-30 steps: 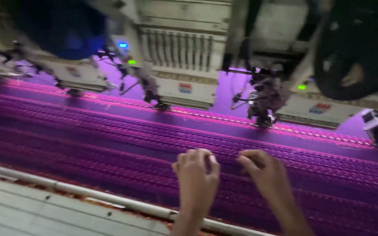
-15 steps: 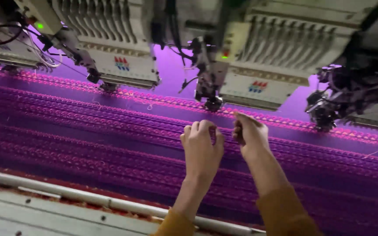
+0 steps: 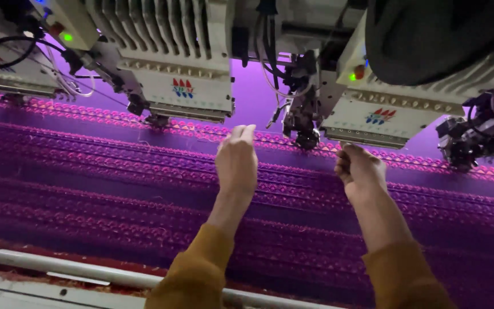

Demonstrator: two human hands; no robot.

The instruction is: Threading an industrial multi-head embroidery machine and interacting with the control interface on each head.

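Near the far edge of the purple embroidered fabric [image 3: 87, 189], both hands reach under the needle head [image 3: 304, 129]. Left hand [image 3: 236, 163] loose, fingers half open, holding nothing, just over the cloth. Right hand [image 3: 361, 171] curled shut; can't tell if it pinches thread.

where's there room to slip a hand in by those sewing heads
Open purple fabric lies between the metal rail and the heads. There is a gap between the left hand and right hand. It is crowded at the needle assembly just above them.
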